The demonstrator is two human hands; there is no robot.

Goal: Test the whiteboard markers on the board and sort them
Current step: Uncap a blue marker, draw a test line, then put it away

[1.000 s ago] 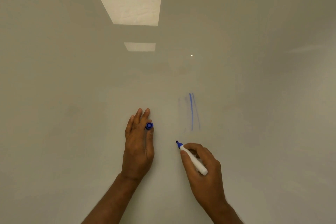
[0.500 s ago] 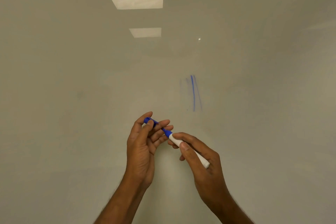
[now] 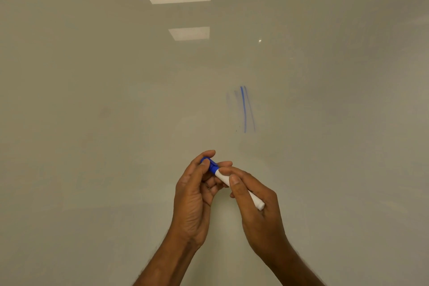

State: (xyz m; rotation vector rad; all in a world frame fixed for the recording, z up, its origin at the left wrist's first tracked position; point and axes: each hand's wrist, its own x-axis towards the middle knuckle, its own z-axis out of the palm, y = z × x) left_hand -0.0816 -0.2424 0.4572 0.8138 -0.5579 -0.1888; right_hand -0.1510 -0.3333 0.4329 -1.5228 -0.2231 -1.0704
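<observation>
Blue cap (image 3: 210, 165) now seated on marker (image 3: 239, 189), both hands gripping.

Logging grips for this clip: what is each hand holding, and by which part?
One blue whiteboard marker: the left hand pinches its blue cap, the right hand grips its white barrel.

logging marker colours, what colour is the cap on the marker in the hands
Blue, on a white-barrelled marker; the cap shows best in the head view.

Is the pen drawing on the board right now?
No: the blue cap covers the tip of the marker, with the left hand gripping the cap and the right hand the barrel.
</observation>
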